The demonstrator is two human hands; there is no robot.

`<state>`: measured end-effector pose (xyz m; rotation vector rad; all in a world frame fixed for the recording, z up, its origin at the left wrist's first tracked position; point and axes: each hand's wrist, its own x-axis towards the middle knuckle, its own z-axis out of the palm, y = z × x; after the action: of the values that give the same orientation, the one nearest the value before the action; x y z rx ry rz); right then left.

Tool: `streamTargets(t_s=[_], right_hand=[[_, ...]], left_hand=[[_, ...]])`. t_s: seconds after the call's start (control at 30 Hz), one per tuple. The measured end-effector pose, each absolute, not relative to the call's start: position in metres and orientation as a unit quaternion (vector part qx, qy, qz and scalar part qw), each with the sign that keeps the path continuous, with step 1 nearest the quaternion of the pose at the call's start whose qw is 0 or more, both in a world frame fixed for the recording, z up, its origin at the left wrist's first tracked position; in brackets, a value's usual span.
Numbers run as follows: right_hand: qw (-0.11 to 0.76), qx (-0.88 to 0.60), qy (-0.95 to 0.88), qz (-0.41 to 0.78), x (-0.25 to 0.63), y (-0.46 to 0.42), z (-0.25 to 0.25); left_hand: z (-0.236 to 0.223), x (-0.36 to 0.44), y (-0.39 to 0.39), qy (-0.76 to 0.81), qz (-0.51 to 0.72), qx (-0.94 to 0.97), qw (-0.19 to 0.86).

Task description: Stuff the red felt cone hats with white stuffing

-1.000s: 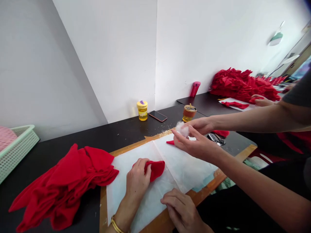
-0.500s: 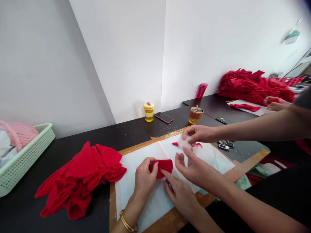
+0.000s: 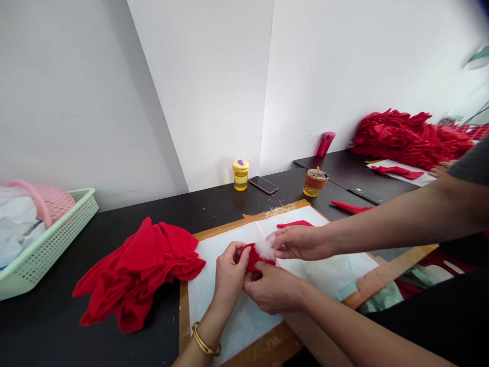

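Observation:
My left hand (image 3: 231,267), with gold bangles at the wrist, pinches the left side of a small red fabric piece (image 3: 252,259) above the white sheet (image 3: 214,300). A co-worker's one hand (image 3: 277,289) grips the same piece from the right. The co-worker's other hand (image 3: 296,241) holds a tuft of white stuffing (image 3: 264,247) at the piece's open end. Below the co-worker's arm shows my right forearm (image 3: 315,339); my right hand is mostly covered by the co-worker's hand, and its fingers are hidden.
A heap of red fabric pieces (image 3: 141,275) lies left of the sheet. A green basket (image 3: 49,237) stands at far left. Behind are a yellow-lidded jar (image 3: 240,176), a phone (image 3: 263,185) and a cup (image 3: 315,182). A larger red pile (image 3: 408,137) lies at back right.
The co-worker's hands have moved left and down onto the red fabric piece, bringing the stuffing to its opening. One now covers my right hand. The view has shifted slightly left.

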<state>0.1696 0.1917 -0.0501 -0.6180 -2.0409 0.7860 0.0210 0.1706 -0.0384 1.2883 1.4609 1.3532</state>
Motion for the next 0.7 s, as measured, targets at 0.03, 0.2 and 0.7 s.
streamTargets(t_s=[0.03,0.2,0.7], right_hand=[[0.417,-0.23,-0.823,0.309,0.174,0.19,-0.045],[0.361,-0.151,-0.89,0.234,0.19,0.172,-0.008],[0.505,-0.394,-0.754,0.147,0.241,0.148,-0.02]], left_hand=[[-0.037,0.021,0.17,0.568,0.534,0.5,0.377],[-0.028,0.025,0.162,0.551,0.553,0.497,0.379],[-0.02,0.014,0.157,0.571,0.593,0.501,0.268]])
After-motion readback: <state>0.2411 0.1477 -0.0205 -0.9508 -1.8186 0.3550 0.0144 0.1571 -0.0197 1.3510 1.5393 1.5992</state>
